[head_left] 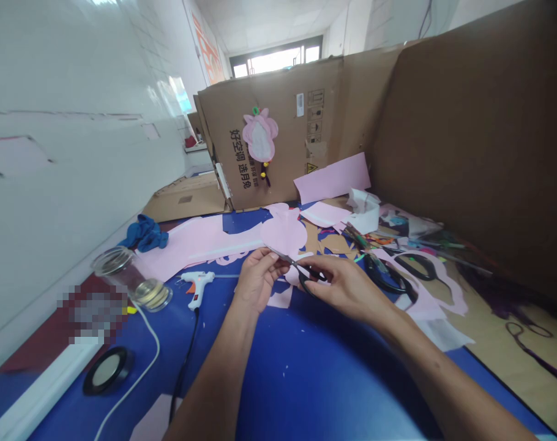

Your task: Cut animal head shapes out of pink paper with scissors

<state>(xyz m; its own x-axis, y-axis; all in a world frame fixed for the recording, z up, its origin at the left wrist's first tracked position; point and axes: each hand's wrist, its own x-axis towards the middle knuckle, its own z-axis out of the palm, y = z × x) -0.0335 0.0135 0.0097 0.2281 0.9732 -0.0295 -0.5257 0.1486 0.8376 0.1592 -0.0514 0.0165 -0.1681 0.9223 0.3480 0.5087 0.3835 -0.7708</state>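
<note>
My right hand (336, 278) has its fingers in the black handles of a pair of scissors (301, 269). Their blades point left and reach across the fingertips of my left hand (257, 278). A pink lobed paper cut-out (284, 231) shows just beyond the blades, and my left thumb and fingers are pinched at its lower edge. The exact spot of the grip is partly hidden by the fingers. Smaller pink paper scraps (281, 298) lie under and beside my hands on the blue table (297, 367).
To the left are a white glue gun (199, 288), a glass jar (136, 278), a black tape roll (108, 370) and a blue cloth (145, 233). Cardboard (278, 135) walls the back and right; a pink ornament (260, 138) hangs there. More scissors (388, 278) lie right among scraps.
</note>
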